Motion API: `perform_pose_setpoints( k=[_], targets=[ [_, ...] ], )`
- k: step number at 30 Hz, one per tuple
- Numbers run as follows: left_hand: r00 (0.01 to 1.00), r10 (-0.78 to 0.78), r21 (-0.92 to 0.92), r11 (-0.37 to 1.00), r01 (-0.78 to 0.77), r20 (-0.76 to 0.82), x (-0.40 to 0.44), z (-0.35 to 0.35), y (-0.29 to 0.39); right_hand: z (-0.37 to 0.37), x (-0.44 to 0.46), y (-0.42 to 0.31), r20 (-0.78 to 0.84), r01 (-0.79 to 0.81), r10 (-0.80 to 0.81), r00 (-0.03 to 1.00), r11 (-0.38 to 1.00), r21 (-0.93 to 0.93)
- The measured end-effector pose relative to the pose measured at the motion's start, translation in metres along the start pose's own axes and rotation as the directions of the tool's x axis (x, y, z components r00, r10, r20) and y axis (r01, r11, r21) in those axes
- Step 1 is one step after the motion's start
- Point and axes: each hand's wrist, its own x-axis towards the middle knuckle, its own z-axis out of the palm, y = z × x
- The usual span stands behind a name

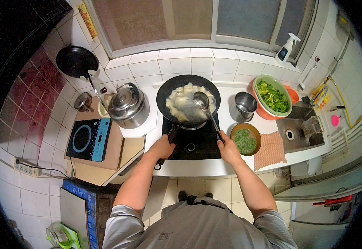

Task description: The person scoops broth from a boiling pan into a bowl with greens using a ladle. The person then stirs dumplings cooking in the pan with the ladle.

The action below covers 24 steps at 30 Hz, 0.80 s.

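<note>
A black wok [163,92] stands on the dark cooktop [189,150], with pale dumplings [182,98] in cloudy liquid inside it. My left hand [162,148] is closed around the wok's handle [174,133]. In my right hand [229,148] is the handle of a metal ladle [201,100]; its bowl is over the right part of the dumplings. Whether the bowl touches the liquid is hard to tell. Just right of my right hand sits a brown bowl [258,141] of liquid with chopped greens on top [244,141].
Left of the wok stands a steel kettle [127,106], near an induction cooker [88,140]. To the right are a metal cup [244,106], a green basin [255,86] of leafy greens, a pinkish cloth [269,151] and the sink [297,143]. A spray bottle [285,50] is on the sill.
</note>
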Motion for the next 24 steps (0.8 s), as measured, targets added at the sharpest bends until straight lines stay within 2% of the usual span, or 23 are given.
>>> perform_pose_setpoints(
  k=[6,9,15,24],
  targets=[
    [1.000,0.015,0.046,0.999,-0.014,-0.026,0.0043,0.0039,-0.0030,-0.0051,-0.0026,-0.0079,0.017,-0.034,0.034,0.999,0.999,0.003],
    [1.000,-0.012,-0.005,1.000,0.012,0.003,0.0001,0.0003,0.0012,-0.0032,-0.0016,-0.0044,0.003,-0.009,0.009,1.000,1.000,-0.007],
    [0.999,0.020,0.056,0.998,-0.018,-0.034,0.0088,0.0070,-0.0072,-0.0017,-0.0010,-0.0013,0.008,-0.008,0.008,1.000,1.000,0.012],
    [1.000,-0.015,0.025,1.000,0.014,0.017,0.0043,0.0024,-0.0023,0.0000,-0.0014,0.0008,-0.018,0.029,-0.028,0.999,0.999,0.015]
  ],
)
